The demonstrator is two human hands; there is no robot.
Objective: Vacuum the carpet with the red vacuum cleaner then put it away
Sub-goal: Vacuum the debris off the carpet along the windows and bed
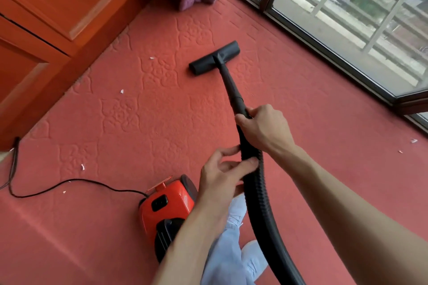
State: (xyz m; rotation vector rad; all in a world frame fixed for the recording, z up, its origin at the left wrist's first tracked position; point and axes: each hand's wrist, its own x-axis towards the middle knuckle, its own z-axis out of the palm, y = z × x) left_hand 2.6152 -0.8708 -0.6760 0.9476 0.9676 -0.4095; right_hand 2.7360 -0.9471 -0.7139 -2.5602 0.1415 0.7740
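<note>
Gripping the wand (231,90) with right hand (266,127), fingers (254,111) curled round it; pinching the hose (261,203) with left hand (220,176), just beside the red vacuum cleaner (166,210). Floor head (214,58) on carpet (115,122) beyond.

Soft daylight enters through the window (347,18) at upper right, lighting the carpet (139,122) evenly; shadows are faint. Edges bow with wide-angle distortion, and the whole frame is slightly soft.

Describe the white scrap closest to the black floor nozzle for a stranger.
Start at the orange cabinet on the left. Between it and the nozzle, the scrap lies on the red carpet. Of all scraps, it sits highest in view.
</note>
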